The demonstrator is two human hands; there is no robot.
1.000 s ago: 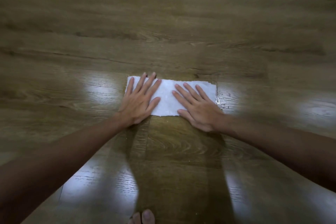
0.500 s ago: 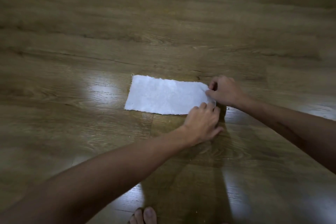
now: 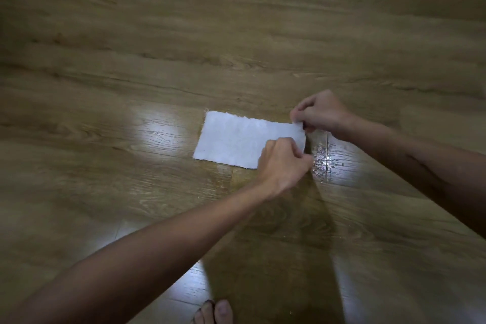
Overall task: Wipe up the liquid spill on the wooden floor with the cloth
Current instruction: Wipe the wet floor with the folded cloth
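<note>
**Both hands moving to the cloth's right edge to lift it**

A second ago both palms were lying flat on the cloth (image 3: 244,139), fingers spread, pressing it onto the floor (image 3: 236,34). Now the left hand (image 3: 282,163) is pinching the near right corner and the right hand (image 3: 319,113) is pinching the far right corner, fingers curled and thumbs closed on the fabric in each case. The right edge is just starting to curl up off the boards, while the rest of the cloth is lying flat, its place on the floor unchanged from half a second ago.

Just beside that lifted edge, to the right, a patch of liquid (image 3: 322,156) is glinting in beads and streaks along a seam between planks. So the pressing looks finished for that spot, and the person is probably getting ready to fold, turn or shift the cloth towards the wet patch still showing. The spill is not yet fully wiped up.

No bowls, buckets or other containers are showing in this view; the liquid is sitting directly on the wood. At the bottom edge, the person's toes (image 3: 214,310) are resting on the floor, well apart from the cloth.
</note>
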